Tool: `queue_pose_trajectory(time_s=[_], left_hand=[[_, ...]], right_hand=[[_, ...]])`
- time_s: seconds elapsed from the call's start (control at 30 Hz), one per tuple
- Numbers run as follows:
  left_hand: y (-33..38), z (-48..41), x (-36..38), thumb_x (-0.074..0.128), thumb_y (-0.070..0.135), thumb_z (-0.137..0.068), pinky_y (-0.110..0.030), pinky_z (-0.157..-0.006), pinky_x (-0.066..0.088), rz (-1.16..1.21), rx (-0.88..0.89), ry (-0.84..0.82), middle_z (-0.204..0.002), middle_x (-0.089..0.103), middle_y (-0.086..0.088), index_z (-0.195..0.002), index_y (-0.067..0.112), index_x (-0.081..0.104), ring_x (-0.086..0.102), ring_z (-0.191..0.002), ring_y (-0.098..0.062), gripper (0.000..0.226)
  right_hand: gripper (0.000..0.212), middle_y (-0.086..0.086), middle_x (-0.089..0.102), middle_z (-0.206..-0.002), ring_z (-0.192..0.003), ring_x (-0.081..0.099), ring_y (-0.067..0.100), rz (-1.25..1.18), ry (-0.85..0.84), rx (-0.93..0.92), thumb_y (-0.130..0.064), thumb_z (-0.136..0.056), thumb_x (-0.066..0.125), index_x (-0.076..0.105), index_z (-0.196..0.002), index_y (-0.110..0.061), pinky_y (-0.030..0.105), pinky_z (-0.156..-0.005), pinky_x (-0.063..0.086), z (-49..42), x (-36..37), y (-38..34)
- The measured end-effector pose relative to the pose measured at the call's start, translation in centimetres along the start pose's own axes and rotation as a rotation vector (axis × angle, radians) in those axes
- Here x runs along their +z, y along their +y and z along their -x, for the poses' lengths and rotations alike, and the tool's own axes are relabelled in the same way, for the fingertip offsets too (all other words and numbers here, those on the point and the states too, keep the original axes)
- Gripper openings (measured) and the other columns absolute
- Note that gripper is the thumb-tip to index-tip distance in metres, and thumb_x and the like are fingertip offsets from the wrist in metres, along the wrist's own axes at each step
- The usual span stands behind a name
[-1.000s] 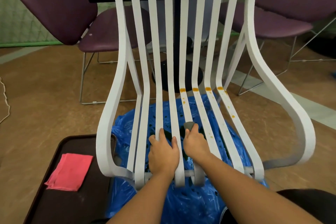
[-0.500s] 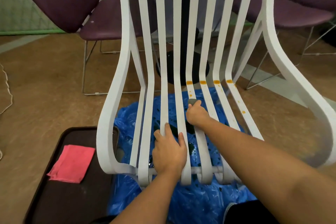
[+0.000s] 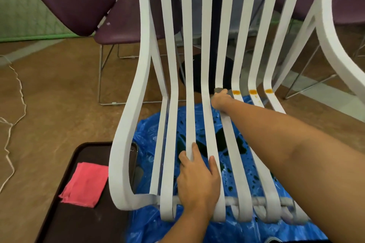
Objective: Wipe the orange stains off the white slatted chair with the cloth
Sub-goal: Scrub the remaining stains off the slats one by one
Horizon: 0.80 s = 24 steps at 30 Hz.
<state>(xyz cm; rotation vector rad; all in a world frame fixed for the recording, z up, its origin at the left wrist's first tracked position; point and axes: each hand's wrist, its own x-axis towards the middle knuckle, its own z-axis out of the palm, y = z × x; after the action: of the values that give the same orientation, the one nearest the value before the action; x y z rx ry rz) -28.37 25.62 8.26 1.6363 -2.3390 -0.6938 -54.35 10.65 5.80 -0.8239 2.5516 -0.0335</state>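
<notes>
The white slatted chair (image 3: pixel 126 124) stands close in front of me. Three orange stains (image 3: pixel 252 91) mark the right-hand slats at the bend between seat and back. My right hand (image 3: pixel 220 99) reaches far along a middle slat and grips a small grey cloth (image 3: pixel 218 90), pressed on the slat just left of the stains. My left hand (image 3: pixel 197 179) rests on the front of the seat, its fingers curled round a slat near the front crossbar.
A blue plastic sheet (image 3: pixel 150 140) lies under the chair. A dark tray (image 3: pixel 59 219) at the lower left carries a folded pink cloth (image 3: pixel 84 183). Purple chairs (image 3: pixel 75 0) and a table base (image 3: pixel 197 73) stand behind. A white cord (image 3: pixel 11 120) runs along the floor at left.
My right hand has slid the grey cloth up the slat from the seat middle to the bend. The stain on that slat is gone. My left hand has stayed at the seat front.
</notes>
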Motion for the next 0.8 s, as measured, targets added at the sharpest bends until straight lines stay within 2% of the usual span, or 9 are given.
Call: queue_pose_trajectory(time_s=[0.2,0.27,0.37,0.47,0.53,0.6,0.7,0.8], left_hand=[[0.3,-0.2,-0.2,0.030,0.061,-0.100,-0.034,-0.087,0.053,-0.029,-0.008,-0.029,-0.156,0.022,-0.005,-0.157,0.036,0.011,0.059,-0.115,-0.020,0.065],[0.3,-0.3,-0.2,0.030,0.061,-0.100,-0.035,-0.088,0.053,-0.033,-0.010,-0.027,-0.157,0.021,-0.005,-0.157,0.035,0.011,0.059,-0.117,-0.020,0.065],[0.3,-0.2,-0.1,0.030,0.060,-0.100,-0.034,-0.084,0.053,-0.028,-0.006,-0.021,-0.155,0.023,-0.004,-0.156,0.036,0.014,0.060,-0.113,-0.019,0.064],[0.3,-0.2,-0.1,0.031,0.058,-0.100,-0.032,-0.080,0.052,-0.041,-0.001,-0.008,-0.152,0.027,-0.005,-0.154,0.034,0.018,0.061,-0.108,-0.019,0.061],[0.4,-0.1,-0.2,0.032,0.057,-0.100,-0.032,-0.079,0.052,-0.055,-0.002,-0.006,-0.152,0.029,-0.006,-0.154,0.033,0.020,0.060,-0.109,-0.020,0.060],[0.5,0.0,-0.3,0.032,0.056,-0.100,-0.033,-0.079,0.051,-0.057,0.003,-0.007,-0.152,0.030,-0.008,-0.154,0.031,0.021,0.060,-0.111,-0.021,0.060],[0.5,0.0,-0.3,0.032,0.055,-0.101,-0.035,-0.080,0.051,-0.057,0.001,-0.023,-0.152,0.030,-0.009,-0.153,0.031,0.021,0.059,-0.113,-0.023,0.059],[0.6,0.0,-0.6,0.033,0.054,-0.101,-0.036,-0.081,0.053,-0.060,-0.001,-0.026,-0.150,0.033,-0.010,-0.152,0.030,0.023,0.060,-0.112,-0.024,0.058]], right_hand=[[0.056,0.016,0.007,-0.165,-0.150,0.008,0.044,0.038,-0.010,-0.078,-0.005,-0.105,0.036,0.015,-0.157,-0.004,0.062,-0.119,0.009,-1.6,-0.5,-0.4],[0.053,0.017,0.010,-0.165,-0.148,0.010,0.048,-0.013,-0.039,-0.021,-0.008,-0.105,0.032,0.019,-0.156,-0.004,0.061,-0.119,0.013,-1.0,-1.0,-0.4],[0.051,0.023,0.019,-0.159,-0.145,0.021,0.046,-0.089,-0.062,-0.007,-0.018,-0.106,0.030,0.025,-0.153,-0.002,0.054,-0.117,0.024,2.0,-1.3,0.2],[0.055,0.021,0.007,-0.164,-0.147,0.016,0.044,-0.128,-0.050,0.052,-0.010,-0.106,0.024,0.006,-0.157,-0.003,0.049,-0.113,0.031,3.9,-0.3,0.9],[0.057,0.020,0.002,-0.164,-0.146,0.024,0.042,-0.298,-0.026,0.125,-0.011,-0.107,0.022,-0.001,-0.159,-0.012,0.048,-0.110,0.034,5.1,0.6,1.6],[0.056,0.023,0.012,-0.162,-0.140,0.035,0.042,-0.327,-0.038,0.105,-0.020,-0.109,0.023,0.002,-0.159,-0.009,0.048,-0.108,0.036,7.7,1.4,2.5],[0.053,0.026,0.048,-0.139,-0.123,0.052,0.042,-0.474,-0.007,0.096,-0.037,-0.108,0.025,0.020,-0.149,-0.004,0.050,-0.097,0.044,12.1,3.1,4.1],[0.051,0.025,0.057,-0.127,-0.112,0.058,0.041,-0.489,0.006,0.088,-0.040,-0.107,0.025,0.026,-0.143,-0.003,0.047,-0.087,0.046,15.6,4.4,5.4]])
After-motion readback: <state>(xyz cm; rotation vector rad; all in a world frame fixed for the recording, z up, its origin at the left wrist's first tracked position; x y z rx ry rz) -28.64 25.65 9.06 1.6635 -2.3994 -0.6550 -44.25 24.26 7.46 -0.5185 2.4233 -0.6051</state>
